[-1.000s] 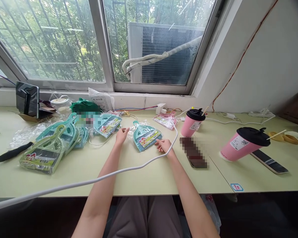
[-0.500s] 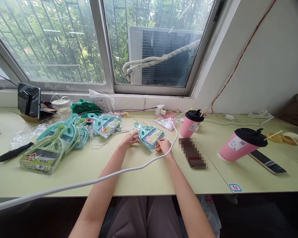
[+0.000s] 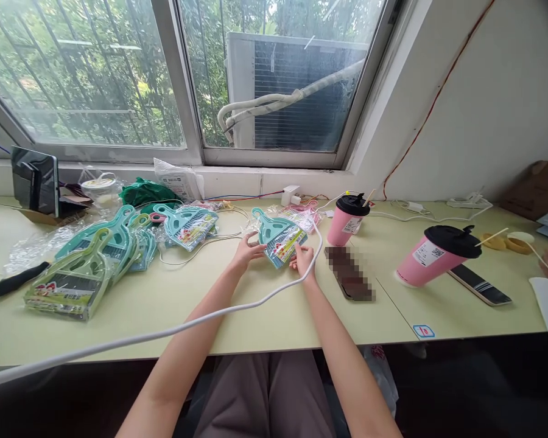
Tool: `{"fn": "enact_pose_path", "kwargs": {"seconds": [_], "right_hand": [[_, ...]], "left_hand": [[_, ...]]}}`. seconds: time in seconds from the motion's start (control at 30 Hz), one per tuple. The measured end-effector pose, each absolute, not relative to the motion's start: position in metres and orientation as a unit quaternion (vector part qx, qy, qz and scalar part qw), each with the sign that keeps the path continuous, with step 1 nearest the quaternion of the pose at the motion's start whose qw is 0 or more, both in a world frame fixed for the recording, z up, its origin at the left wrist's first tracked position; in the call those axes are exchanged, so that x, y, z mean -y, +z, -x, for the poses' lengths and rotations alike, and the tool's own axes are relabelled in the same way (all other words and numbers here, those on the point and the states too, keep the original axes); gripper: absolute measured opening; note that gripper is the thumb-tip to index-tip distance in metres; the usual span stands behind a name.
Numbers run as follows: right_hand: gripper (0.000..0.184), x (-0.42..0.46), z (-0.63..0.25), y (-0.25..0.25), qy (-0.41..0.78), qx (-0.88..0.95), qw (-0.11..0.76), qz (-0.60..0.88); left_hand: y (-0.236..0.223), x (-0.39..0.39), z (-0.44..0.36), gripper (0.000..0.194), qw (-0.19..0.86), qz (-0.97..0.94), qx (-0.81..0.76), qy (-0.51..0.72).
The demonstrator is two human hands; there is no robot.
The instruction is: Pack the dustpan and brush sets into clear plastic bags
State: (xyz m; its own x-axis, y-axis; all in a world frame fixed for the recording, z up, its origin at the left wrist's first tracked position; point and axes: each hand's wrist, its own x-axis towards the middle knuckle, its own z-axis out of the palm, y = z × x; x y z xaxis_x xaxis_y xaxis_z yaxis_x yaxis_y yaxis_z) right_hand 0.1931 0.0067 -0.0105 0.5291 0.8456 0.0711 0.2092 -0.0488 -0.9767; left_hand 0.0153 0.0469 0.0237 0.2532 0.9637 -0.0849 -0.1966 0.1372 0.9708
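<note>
The teal plastic dustpan-and-brush set in clear wrap [image 3: 281,238] is at the middle of the pale green surface [image 3: 265,316], between both hands. The left hand [image 3: 250,250] has its fingers spread along its left edge; the right hand [image 3: 302,260] has its fingers pinched on its near right edge. A pink cup with black lid [image 3: 347,220] stands to the right; wrapped teal sets [image 3: 188,226] lie left.

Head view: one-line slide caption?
Both hands, left and right, on a teal dustpan-and-brush set at a pale green table, two pink cups to the right.
</note>
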Motion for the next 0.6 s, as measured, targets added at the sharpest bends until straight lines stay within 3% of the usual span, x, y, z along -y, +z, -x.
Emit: {"fn": "enact_pose_path", "kwargs": {"seconds": [0.17, 0.33, 0.5, 0.6], "right_hand": [[0.032, -0.002, -0.190, -0.005, 0.334, 0.329, 0.594, 0.654], [0.056, 0.005, -0.190, 0.002, 0.253, 0.255, 0.671, 0.648], [0.038, 0.009, -0.193, 0.008, 0.143, 0.295, 0.683, 0.652], [0.040, 0.007, -0.191, 0.006, 0.231, 0.312, 0.684, 0.618]], "left_hand": [[0.023, -0.048, -0.017, 0.080, 0.658, -0.462, -0.362, 0.472], [0.021, -0.045, -0.021, 0.083, 0.669, -0.461, -0.337, 0.476], [0.020, -0.047, -0.022, 0.085, 0.674, -0.447, -0.313, 0.499], [0.017, -0.049, -0.021, 0.081, 0.677, -0.439, -0.318, 0.497]]}}
